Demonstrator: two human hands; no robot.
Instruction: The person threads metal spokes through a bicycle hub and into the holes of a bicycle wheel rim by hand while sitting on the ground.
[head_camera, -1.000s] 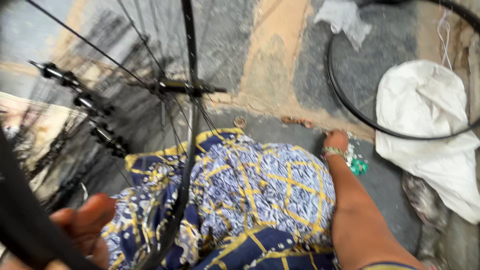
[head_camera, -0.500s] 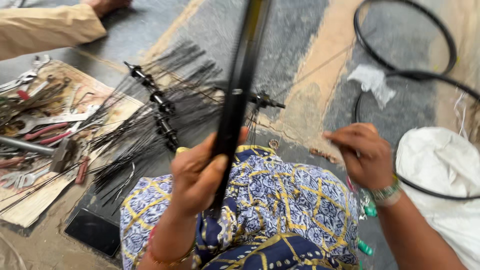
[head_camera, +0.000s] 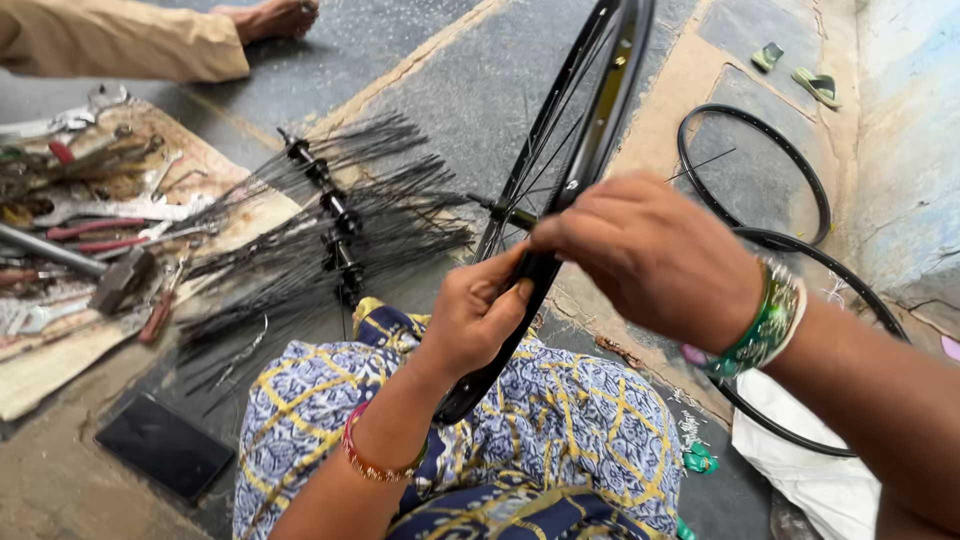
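A black spoked bicycle wheel rim (head_camera: 598, 110) stands on edge over my lap, which is covered in blue and yellow patterned cloth (head_camera: 560, 430). My left hand (head_camera: 478, 312) grips the rim's lower part, with a red bangle on the wrist. My right hand (head_camera: 650, 255), wearing green bangles, is closed at the rim just above the left hand, its fingertips pinched on the rim's inner side near the hub (head_camera: 512, 213). What the fingertips pinch is hidden.
Several hubs with black spokes (head_camera: 330, 225) lie on the floor to the left. Beyond them, wrenches, pliers and a hammer (head_camera: 95, 230) rest on a mat. Another person's sleeve and foot (head_camera: 150, 35) are top left. Bare rims (head_camera: 760, 175), a white sack (head_camera: 820, 470) and sandals (head_camera: 800, 75) lie right.
My right hand has come in from the right onto the rim. My left hand has slid lower on the rim, and the wheel now leans to the right in view.
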